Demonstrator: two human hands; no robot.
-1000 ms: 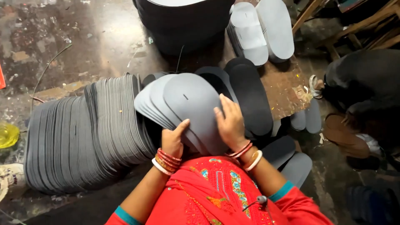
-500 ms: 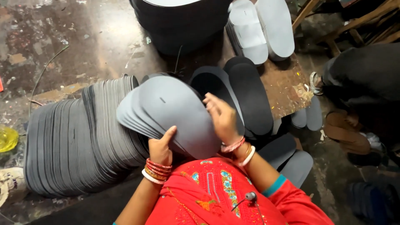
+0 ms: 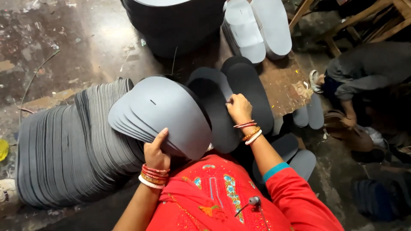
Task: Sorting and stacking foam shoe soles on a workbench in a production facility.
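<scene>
Near: fanned grey sole blanks (image 3: 165, 113) are pinched in the left hand (image 3: 156, 152), grip closed on their near edge. Right hand (image 3: 239, 108), fingers curled, is set on the dark soles (image 3: 233, 102) just right; grip unclear. The fan is best kept tight while single pieces are peeled. Left: long sole stack (image 3: 68, 149). Far: pale soles (image 3: 257, 28); another person (image 3: 364, 72) is crouched right.

Grey sole cutouts (image 3: 165, 113) fanned, tilted; dark soles (image 3: 239, 92) flat alongside.
</scene>
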